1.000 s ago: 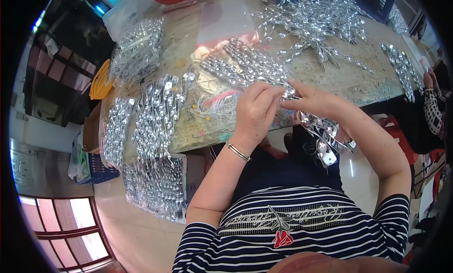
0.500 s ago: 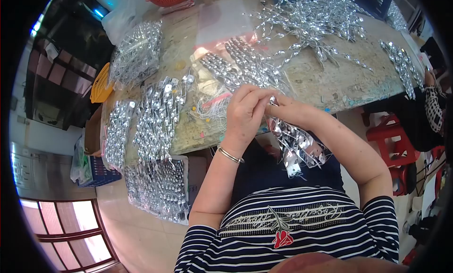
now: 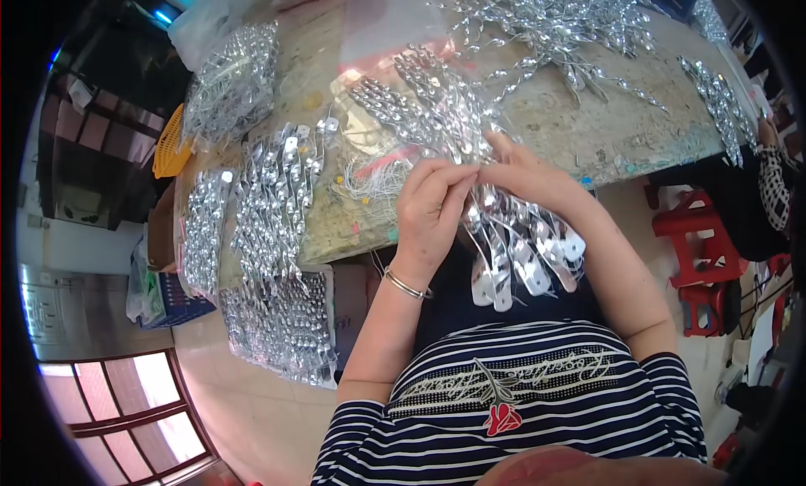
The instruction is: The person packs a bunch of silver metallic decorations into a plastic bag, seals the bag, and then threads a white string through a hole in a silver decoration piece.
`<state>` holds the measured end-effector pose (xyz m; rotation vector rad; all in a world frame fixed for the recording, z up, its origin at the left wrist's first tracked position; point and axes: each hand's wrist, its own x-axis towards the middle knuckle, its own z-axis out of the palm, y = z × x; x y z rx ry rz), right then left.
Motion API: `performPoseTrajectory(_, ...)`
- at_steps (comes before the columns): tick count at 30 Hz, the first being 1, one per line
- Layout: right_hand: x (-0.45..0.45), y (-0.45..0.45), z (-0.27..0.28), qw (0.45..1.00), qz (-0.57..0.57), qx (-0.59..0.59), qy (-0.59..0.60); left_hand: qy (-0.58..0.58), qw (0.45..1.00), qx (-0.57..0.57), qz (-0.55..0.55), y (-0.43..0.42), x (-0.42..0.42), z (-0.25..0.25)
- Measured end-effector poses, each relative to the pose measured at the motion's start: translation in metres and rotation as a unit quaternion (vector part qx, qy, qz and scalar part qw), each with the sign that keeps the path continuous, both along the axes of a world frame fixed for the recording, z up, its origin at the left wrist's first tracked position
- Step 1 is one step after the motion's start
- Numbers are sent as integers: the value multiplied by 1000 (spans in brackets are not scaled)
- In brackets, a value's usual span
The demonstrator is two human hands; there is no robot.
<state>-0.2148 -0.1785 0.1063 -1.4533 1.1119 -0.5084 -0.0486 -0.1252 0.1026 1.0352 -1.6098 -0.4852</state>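
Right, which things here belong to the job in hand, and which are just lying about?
Job in hand:
bundle of silver strips, at the left hand and right hand
white string, probably
heap of silver strips on the table, probably

Lying about, it seems:
yellow basket
blue crate
red stool

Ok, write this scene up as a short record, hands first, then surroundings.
left hand: fingertips pinched together; what they grip is unclear
right hand: curled around a bundle of silver strips
bundle ends: hanging past the table edge
heap of strips: far side
yellow basket: left side
red stool: right side
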Motion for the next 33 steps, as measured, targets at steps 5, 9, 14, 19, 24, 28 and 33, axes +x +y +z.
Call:
performPoseTrajectory(5,14,-37,14,983,81,-110,122,-28,998,-49,13,-10,0,4)
performPoseTrajectory(9,24,-65,19,978,113,-103,142,-31,998,-48,13,-17,2,2)
performPoseTrajectory(14,45,-68,17,951,49,-254,170,-41,998,-41,-1,-23,3,0)
performPoseTrajectory(19,68,-85,-7,920,7,-326,215,-32,999,-26,-2,-28,4,5)
performPoseTrajectory(24,82,-102,-26,909,-4,-326,260,-31,999,-26,-1,-35,12,11)
performPoseTrajectory(28,92,-107,-34,903,-6,-331,274,-45,999,-25,9,-32,12,3)
performPoseTrajectory(33,91,-97,-45,876,-48,-417,238,-43,998,-19,39,-25,10,-5)
